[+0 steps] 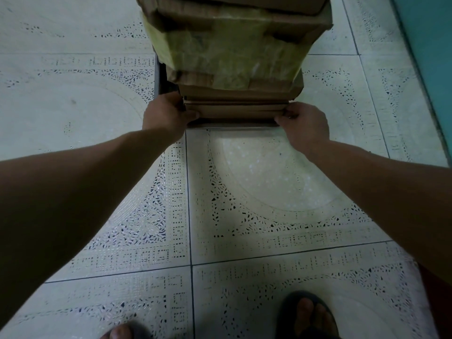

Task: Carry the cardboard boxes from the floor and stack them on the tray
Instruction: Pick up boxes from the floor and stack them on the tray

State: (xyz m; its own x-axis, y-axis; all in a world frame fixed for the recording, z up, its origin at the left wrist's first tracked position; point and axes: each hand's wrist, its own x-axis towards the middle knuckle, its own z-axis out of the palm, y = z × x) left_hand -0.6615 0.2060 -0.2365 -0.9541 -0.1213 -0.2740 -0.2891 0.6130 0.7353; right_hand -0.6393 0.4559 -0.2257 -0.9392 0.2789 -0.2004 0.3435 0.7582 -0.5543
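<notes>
While the left hand [168,116] and right hand [303,123] clamp the two near corners of the lowest flat cardboard box [234,110], the step in hand looks like squaring that box on the tray [232,127] under the stack. The left hand's fingers wrap the box's left end with the thumb on its near face. The right hand's fingers are curled tight, pinching the right near corner.

To do this well, I would move both ends together and by equal amounts, low and slow, because the tape-wrapped box [227,57] and the other cardboard on top bear down on it. A one-sided tug could twist the layer or tip the load. Fingers should come clear of the tray's rim before the weight settles.

The flat box lies broad face up at the tray's near edge. Its long axis runs left to right, parallel to that edge, with one long side facing the person. The tray rests on the tiled floor [269,192].
</notes>
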